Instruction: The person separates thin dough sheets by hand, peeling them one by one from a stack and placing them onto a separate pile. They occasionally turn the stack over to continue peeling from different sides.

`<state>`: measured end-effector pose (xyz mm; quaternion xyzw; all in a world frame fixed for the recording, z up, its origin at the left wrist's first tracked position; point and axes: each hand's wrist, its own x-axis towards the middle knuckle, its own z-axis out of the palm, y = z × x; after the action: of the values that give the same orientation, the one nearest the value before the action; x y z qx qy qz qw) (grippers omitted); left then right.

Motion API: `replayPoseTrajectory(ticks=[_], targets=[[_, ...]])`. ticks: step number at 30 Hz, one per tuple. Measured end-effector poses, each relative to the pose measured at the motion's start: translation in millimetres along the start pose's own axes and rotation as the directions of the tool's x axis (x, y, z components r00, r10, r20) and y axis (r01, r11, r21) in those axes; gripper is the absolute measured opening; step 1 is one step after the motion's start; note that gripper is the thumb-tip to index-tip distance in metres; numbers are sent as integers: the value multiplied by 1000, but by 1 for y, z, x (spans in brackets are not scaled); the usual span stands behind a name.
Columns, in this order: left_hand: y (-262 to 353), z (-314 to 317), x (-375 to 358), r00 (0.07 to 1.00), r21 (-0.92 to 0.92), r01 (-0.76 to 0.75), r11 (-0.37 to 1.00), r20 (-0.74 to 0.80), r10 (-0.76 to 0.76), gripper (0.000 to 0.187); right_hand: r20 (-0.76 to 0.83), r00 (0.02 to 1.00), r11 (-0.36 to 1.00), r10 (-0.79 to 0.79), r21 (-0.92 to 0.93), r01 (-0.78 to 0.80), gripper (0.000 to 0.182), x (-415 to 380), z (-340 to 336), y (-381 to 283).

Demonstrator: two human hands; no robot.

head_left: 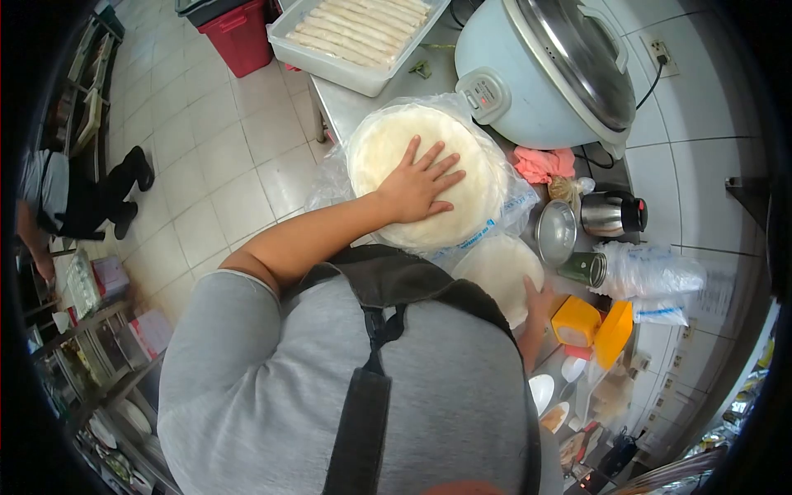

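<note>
My left hand (419,186) lies flat with its fingers spread on top of a thick stack of round, pale dough wrappers (384,144). The stack sits in an opened clear plastic bag (528,202) with blue print. To its right, nearer my body, lies a separate round dough wrapper (499,268). My right hand (538,305) is at that wrapper's right edge, fingers stretched out and touching it; its grip is partly hard to make out.
A white tray of rolled wrappers (363,70) stands beyond the stack, next to a large rice cooker (528,82). Along the wall are a metal bowl (556,232), a steel jug (610,213), a green tumbler (584,269) and a yellow container (576,322). Another person (62,194) is at left.
</note>
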<state>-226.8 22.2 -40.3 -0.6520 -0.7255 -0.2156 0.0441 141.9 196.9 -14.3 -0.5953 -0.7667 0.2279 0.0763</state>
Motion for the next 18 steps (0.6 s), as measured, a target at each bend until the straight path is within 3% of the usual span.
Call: replayPoseTrajectory(ticks=[1, 2, 4, 6, 8, 10, 11, 12, 13, 14, 15, 16, 17, 18], targets=[[0, -1, 0, 1000, -1, 2, 1000, -4, -2, 63, 164, 983, 987, 87, 118, -107, 53, -4, -10, -3], [1, -1, 0, 1000, -2, 2, 1000, 7, -2, 63, 164, 983, 988, 84, 112, -103, 53, -11, -20, -4], [0, -2, 0, 1000, 0, 16, 1000, 11, -16, 63, 216, 975, 803, -49, 590, -90, 47, -23, -41, -19], [1, -3, -1, 1000, -4, 6, 1000, 20, -6, 63, 172, 985, 718, -22, 689, -104, 45, -42, -78, -56], [3, -3, -2, 1000, -11, 7, 1000, 23, -7, 62, 50, 991, 758, -121, 650, 59, 46, -53, -113, -95], [3, -5, 0, 1000, -10, 6, 1000, 20, -6, 61, -60, 978, 688, -201, 702, 184, 46, -65, -132, -135], [3, -7, 2, 997, -9, 16, 1000, 70, -16, 61, -129, 952, 607, -276, 745, 277, 49, -69, -133, -158], [3, -10, 3, 992, -7, 29, 1000, 119, -28, 60, -131, 951, 608, -279, 743, 280, 49, -72, -132, -180], [2, -13, 5, 993, -8, 35, 999, 114, -34, 60, -254, 923, 512, -288, 774, 373, 50, -74, -129, -200], [1, -17, 7, 990, -315, 113, 942, 121, -78, 62, -373, 883, 408, -285, 786, 464, 52, -73, -124, -215], [0, -22, 7, 983, -591, 178, 787, 140, -118, 64, -414, 880, 331, -233, 817, 472, 52, -69, -117, -224], [-2, -29, 6, 982, -592, 185, 785, 138, -128, 64, -409, 880, 331, -242, 818, 471, 52, -66, -106, -234], [-4, -38, 5, 947, -903, 309, 299, 265, -179, 66, -388, 910, 312, -150, 854, 416, 48, -62, -93, -242], [-6, -50, 3, 907, -894, 342, -291, 394, -147, 68, -360, 931, 287, -56, 887, 360, 44, -59, -77, -249]])
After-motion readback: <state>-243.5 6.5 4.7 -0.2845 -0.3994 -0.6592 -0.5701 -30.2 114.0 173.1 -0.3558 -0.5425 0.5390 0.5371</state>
